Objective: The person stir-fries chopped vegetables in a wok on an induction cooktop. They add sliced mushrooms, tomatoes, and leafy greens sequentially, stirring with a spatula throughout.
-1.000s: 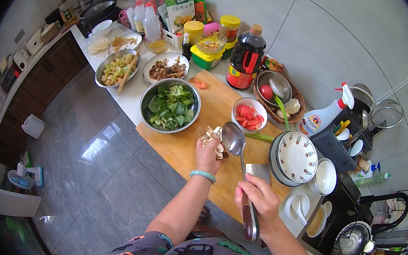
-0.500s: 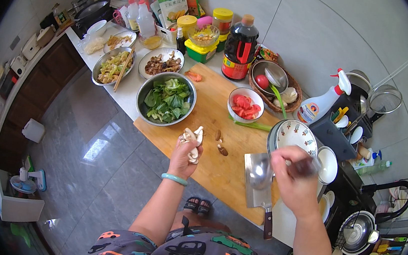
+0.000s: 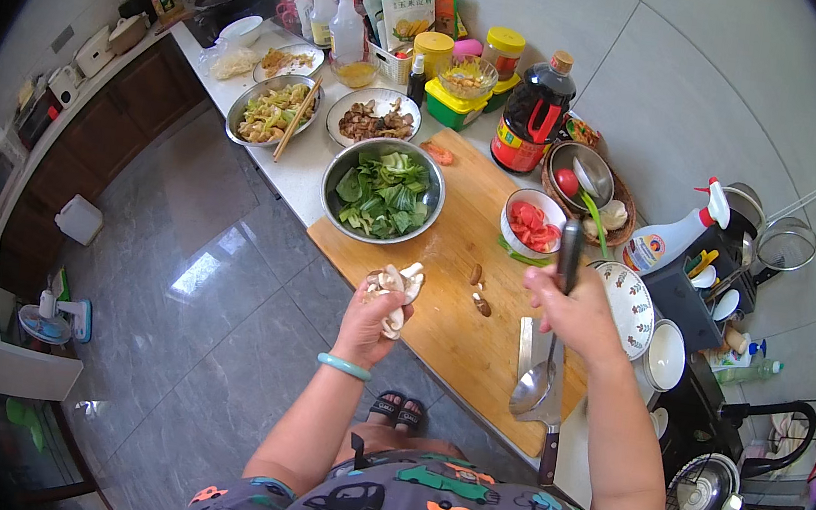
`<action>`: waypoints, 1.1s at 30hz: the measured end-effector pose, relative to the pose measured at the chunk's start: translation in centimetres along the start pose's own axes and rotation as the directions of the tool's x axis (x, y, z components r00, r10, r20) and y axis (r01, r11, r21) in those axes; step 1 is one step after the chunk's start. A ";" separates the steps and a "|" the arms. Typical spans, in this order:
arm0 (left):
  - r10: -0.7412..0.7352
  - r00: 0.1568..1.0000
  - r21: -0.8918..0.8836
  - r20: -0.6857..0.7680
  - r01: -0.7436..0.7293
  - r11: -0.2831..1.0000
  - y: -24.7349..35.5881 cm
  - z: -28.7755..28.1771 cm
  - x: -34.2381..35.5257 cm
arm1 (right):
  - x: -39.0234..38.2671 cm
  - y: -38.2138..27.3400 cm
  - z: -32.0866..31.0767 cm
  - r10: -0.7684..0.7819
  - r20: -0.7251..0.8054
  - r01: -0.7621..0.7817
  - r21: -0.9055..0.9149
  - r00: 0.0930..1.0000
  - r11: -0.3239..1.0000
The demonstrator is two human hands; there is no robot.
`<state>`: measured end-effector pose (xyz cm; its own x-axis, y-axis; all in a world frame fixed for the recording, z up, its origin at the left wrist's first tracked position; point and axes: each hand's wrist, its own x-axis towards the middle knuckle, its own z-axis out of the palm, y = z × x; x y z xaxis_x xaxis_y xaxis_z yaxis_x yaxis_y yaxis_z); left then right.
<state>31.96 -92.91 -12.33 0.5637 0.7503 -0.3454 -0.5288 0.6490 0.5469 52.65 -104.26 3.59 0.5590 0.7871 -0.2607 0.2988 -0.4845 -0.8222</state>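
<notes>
My left hand [image 3: 367,331] is closed round a bunch of pale mushroom slices [image 3: 394,292], held over the near left edge of the wooden cutting board [image 3: 437,349]. In my right hand [image 3: 577,315] is a metal ladle [image 3: 530,390], gripped by its dark handle, which points up while the bowl hangs low. Below the ladle a cleaver [image 3: 549,458] lies on the board, its blade partly covered by the ladle and its handle past the near edge. Between my hands lie a few brown mushroom bits [image 3: 481,306]. A steel bowl of chopped greens [image 3: 383,194] stands at the board's left.
Behind the board are a bowl of cut tomato [image 3: 533,224], a plate of browned pieces [image 3: 373,120] and a big dark sauce bottle [image 3: 535,113]. Stacked patterned bowls [image 3: 626,310] and a spray bottle [image 3: 677,233] stand right. Chopsticks [image 3: 299,120] rest across another food bowl.
The ladle in my right hand has swung upright, its bowl dropping lower over the cleaver. My left hand keeps the mushroom slices. The view has shifted, moving the counter rightward in the picture.
</notes>
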 end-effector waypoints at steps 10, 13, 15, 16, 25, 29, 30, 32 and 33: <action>0.003 0.985 0.476 0.171 -0.086 0.875 -2.0 3.3 7.1 | -4.9 4.0 -2.5 -0.271 -0.317 0.269 -0.051 0.909 0.962; 0.044 0.970 0.688 0.238 -0.201 0.698 -3.1 4.2 10.0 | -4.4 3.1 -1.7 -0.052 -0.313 0.079 0.074 0.948 0.994; 0.062 0.958 0.780 0.280 -0.265 0.567 -3.7 4.8 11.4 | -3.2 2.5 -1.5 -0.018 -0.334 0.047 0.079 0.943 0.996; 0.058 0.955 0.810 0.292 -0.279 0.515 -3.9 5.2 11.7 | -2.6 2.1 -1.5 0.005 -0.345 0.030 0.096 0.939 0.995; 0.100 0.854 0.849 0.510 -0.519 0.100 -5.8 4.9 13.0 | 2.0 0.3 0.1 -0.002 -0.295 0.055 0.171 0.955 0.984; 0.067 0.892 0.867 0.447 -0.451 0.214 -6.3 4.5 12.9 | 3.0 1.2 0.7 -0.083 -0.264 0.142 0.216 0.961 0.966; 0.027 0.915 0.858 0.402 -0.388 0.336 -6.5 4.5 12.9 | 3.1 1.6 0.7 -0.101 -0.249 0.155 0.206 0.963 0.966; -0.073 0.944 0.801 0.321 -0.230 0.553 -6.9 4.5 12.9 | 2.9 2.4 0.4 -0.079 -0.231 0.138 0.252 0.970 0.958; -0.079 0.949 0.778 0.305 -0.201 0.595 -6.9 4.4 12.8 | 2.7 2.9 0.3 -0.066 -0.221 0.127 0.276 0.973 0.953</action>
<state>45.63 -88.38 -17.15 0.7704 0.6224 -0.1382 0.0659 0.1378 0.9883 54.81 -103.47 0.33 0.6950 0.7136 -0.0878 0.1422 -0.2560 -0.9562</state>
